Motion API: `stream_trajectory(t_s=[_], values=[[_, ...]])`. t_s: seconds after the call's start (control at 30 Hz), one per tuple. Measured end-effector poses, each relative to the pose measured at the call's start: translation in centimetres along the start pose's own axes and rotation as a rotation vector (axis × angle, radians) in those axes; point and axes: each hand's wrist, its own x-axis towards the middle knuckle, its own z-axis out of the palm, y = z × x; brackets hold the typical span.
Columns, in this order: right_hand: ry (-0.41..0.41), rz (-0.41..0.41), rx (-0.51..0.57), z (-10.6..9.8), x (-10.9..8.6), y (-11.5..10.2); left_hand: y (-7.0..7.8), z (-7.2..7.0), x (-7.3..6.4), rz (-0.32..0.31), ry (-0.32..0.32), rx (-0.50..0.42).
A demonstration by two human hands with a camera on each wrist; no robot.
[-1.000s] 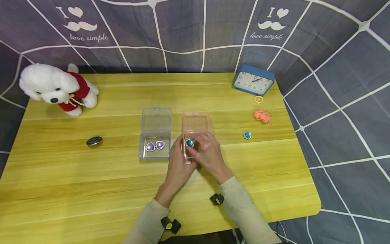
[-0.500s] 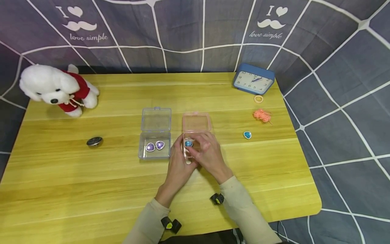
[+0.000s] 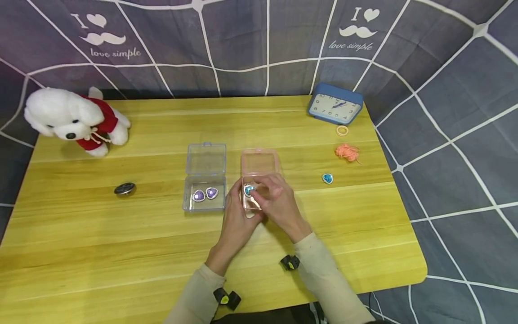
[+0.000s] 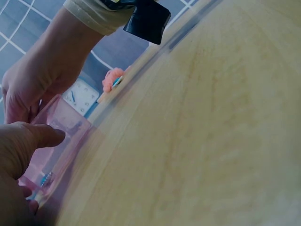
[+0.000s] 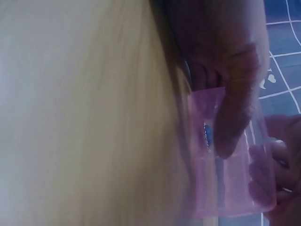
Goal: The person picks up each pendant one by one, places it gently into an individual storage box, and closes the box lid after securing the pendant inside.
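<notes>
Left hand (image 3: 238,218) gripping a pink box (image 3: 251,205), right hand (image 3: 282,202) reaching into it

With 12 o'clock pointing away from the person, the left hand holds the box from about 7 o'clock, its thumb over the near wall. The right hand comes in from 4 o'clock, thumb tip right at a blue heart gem (image 3: 247,191); whether it pinches the gem, I cannot tell. That gem is inside the box, towards its 9 o'clock wall. The pink lid (image 3: 260,162) stands tipped back at 12 o'clock.

Just beside, at 9 o'clock, sits a clear box (image 3: 204,208), its lid back too, with two purple gems (image 3: 212,193) side by side. Farther out that way lies a dark oval object (image 3: 124,188); a white plush dog (image 3: 60,112) is near 10 o'clock. At 3 o'clock, well apart, a second blue gem (image 3: 328,178) rests on the table (image 3: 162,252). Coral yarn (image 3: 346,152) lies between 2 and 3 o'clock, and at 2 o'clock a pale ring (image 3: 337,131) lies near a blue clock (image 3: 336,108)
</notes>
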Motion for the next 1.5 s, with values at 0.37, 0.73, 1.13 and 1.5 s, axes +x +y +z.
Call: stream_trajectory(t_s=[0.37,0.73,1.13,1.5], values=[[0.139,-0.008,-0.028,-2.9,0.2,1.6,-0.2,0.1,-0.2,-0.011,-0.011,-0.008],[0.228,0.126,-0.083,-6.4,-1.7,6.3,-0.2,0.3,-0.1,0.011,0.004,-0.020],[0.251,0.266,-0.157,-9.1,-4.5,10.5,-0.2,0.3,0.0,-0.013,-0.013,-0.015],[0.219,0.420,-0.143,-10.2,-5.7,12.8,-0.1,0.1,0.0,-0.007,-0.006,-0.009]])
